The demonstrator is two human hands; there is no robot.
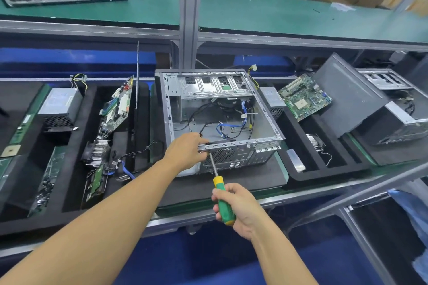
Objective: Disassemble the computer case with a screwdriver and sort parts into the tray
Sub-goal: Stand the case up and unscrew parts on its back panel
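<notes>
Green and yellow, the screwdriver [221, 194] handle sits in my right hand [240, 207], fingers wrapped round it at lower centre, its shaft angled up to the rear panel of the computer case [220, 120] mid-frame. My left hand [185, 149] grips the case's near top rail. Black foam trays [76, 136] flank it, left and right.

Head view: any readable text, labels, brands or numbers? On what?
Nothing here is legible.
Label on the left power supply: blurred.
Label on the right power supply: blurred.
Print on the right motherboard: too small.
screwdriver handle: no text visible.
computer case: no legible marking.
</notes>
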